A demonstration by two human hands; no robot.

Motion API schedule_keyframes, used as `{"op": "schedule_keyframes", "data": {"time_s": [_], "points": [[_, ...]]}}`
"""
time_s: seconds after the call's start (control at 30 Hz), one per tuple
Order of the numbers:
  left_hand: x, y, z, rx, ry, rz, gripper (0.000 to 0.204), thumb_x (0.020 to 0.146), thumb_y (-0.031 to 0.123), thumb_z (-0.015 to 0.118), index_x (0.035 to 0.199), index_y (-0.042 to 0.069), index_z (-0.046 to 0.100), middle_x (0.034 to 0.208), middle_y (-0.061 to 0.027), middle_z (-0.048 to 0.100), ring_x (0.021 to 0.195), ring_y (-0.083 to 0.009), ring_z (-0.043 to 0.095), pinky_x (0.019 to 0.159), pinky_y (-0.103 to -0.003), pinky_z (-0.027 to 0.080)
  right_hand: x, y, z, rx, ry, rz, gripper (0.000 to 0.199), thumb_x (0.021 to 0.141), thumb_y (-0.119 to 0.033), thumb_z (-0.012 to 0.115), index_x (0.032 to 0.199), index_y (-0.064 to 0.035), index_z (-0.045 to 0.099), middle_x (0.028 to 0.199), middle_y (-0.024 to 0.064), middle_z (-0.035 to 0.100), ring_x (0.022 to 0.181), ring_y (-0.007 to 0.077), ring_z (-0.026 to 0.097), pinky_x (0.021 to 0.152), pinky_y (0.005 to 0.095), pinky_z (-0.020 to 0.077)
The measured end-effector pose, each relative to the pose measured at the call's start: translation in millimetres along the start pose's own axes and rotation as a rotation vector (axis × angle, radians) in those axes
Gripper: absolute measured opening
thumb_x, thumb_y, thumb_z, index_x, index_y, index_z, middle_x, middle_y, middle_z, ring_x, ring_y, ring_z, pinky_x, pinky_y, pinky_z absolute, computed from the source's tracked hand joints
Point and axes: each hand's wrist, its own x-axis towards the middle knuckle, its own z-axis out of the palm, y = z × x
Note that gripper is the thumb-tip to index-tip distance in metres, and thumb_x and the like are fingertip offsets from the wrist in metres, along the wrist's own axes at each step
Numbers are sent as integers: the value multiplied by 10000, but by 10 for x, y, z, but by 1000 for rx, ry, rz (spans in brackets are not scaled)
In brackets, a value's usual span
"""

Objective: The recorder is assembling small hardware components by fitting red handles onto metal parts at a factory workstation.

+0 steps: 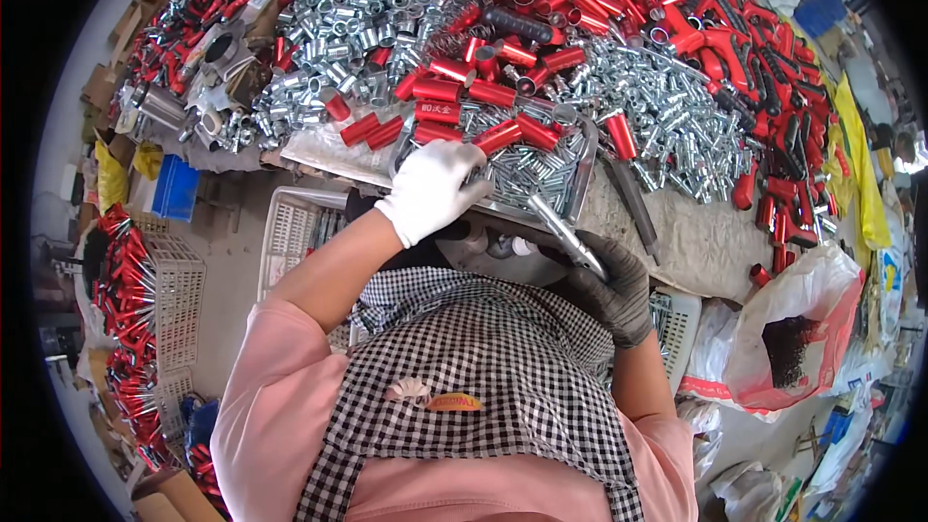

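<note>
My left hand (pixel 433 188), in a white glove, hovers at the near left edge of a metal tray (pixel 586 159). Its thumb stands apart from the curled fingers, and I see nothing between them. Beneath and beside the fingertips lie small silver pins (pixel 527 172) and several red cylindrical sleeves (pixel 498 137). My right hand (pixel 619 290), in a dark grey glove, is closed around the lower end of a slim silver metal tube (pixel 561 227). The tube tilts up and left, its upper end at the tray's near edge. The palm hides its lower end.
Piles cover the bench: silver collars (pixel 358 14), silver fittings (pixel 657 101), red gun-shaped bodies (pixel 720 43). A dark flat bar (pixel 633 208) lies right of the tray. White plastic crates (pixel 275 242) stand below, with a plastic sack (pixel 797 329) at right and red-handled parts (pixel 126 319) at left.
</note>
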Motion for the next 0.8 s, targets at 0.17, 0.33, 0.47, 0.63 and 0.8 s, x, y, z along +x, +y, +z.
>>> {"op": "schedule_keyframes", "data": {"time_s": [0.17,0.33,0.47,0.63,0.8], "points": [[-15,5,-68,34,-81,-48,350,817,262,731,1089,59,646,1018,-162,622,992,-367,613,882,-456,494,9,-119,-50,-229,54,-77,474,832,-177,789,1230,25,628,1101,106,689,1012,173,643,901,323,499],[-23,1,-201,-48,233,41,267,784,157,734,1023,63,660,1000,-160,619,1022,-367,592,873,-449,499,39,-86,-77,-243,109,-124,470,850,-226,776,1218,28,630,1095,99,686,1005,160,633,899,323,499],[10,88,-349,-353,115,27,297,776,100,734,1052,32,647,978,-134,644,921,-339,636,819,-409,521,127,-76,-50,-114,151,-132,440,789,-105,770,1203,-5,656,1005,104,699,930,169,669,839,307,520],[104,242,-418,-560,-81,194,268,732,94,770,975,25,680,972,-136,659,900,-293,656,784,-376,540,198,-152,-23,-263,108,-224,360,738,-88,765,1083,-11,697,897,83,698,778,163,670,703,300,534],[188,215,-426,-427,-112,671,236,702,123,780,898,67,662,995,-120,671,879,-333,675,686,-431,572,147,-239,-62,-315,28,-193,281,758,-100,736,1015,6,702,912,78,708,827,138,664,738,295,533]]}}
